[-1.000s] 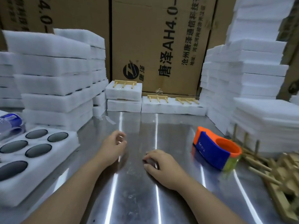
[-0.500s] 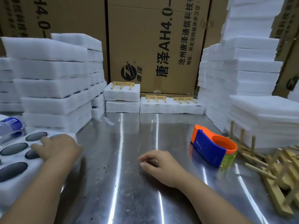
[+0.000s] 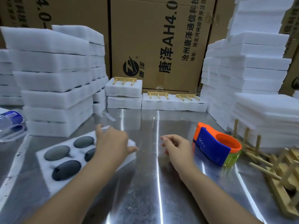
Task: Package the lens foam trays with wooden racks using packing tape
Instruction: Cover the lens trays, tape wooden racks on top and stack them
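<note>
A white foam tray [image 3: 48, 165] with several dark oval lenses lies on the steel table at centre left. My left hand [image 3: 111, 141] rests flat on the tray's right part, fingers spread over its far edge. My right hand [image 3: 176, 147] hovers just above the table to the tray's right, fingers loosely curled and holding nothing. An orange and blue tape dispenser [image 3: 215, 144] stands to the right of that hand. Loose wooden racks [image 3: 283, 172] lie in a heap at the right edge.
Tall stacks of foam trays [image 3: 53, 81] rise at the left and foam stacks [image 3: 252, 65] at the right. Three packaged trays topped with racks [image 3: 124, 88] line the back, before cardboard boxes [image 3: 160, 41]. A plastic bottle [image 3: 9, 122] lies at far left.
My left hand has dragged the lens tray from the left edge toward the table's centre. My right hand has lifted slightly off the table.
</note>
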